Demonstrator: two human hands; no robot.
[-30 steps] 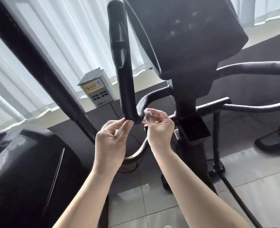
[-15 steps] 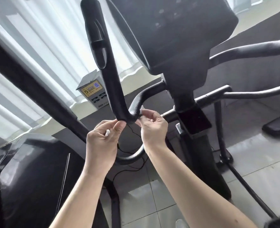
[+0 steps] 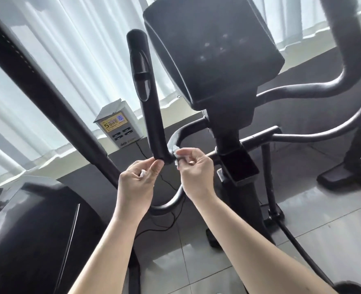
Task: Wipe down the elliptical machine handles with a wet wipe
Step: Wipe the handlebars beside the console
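Your left grip (image 3: 136,183) and right grip (image 3: 196,168) each pinch a wipe (image 3: 176,150) end at the handle (image 3: 152,115) bend. Pull unevenly and one end may slip free or tear.

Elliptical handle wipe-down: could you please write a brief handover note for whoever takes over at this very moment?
Left hand: pinches a bit of the wet wipe just left of the lower bend of the left handle.
Right hand: pinches white wipe against the right side of that bend.
Whether one piece runs behind the bend cannot be seen.
Done: the wipe is at the bend; nothing shows how much else is clean.
Left: probably the upright grip above, then the right handle.
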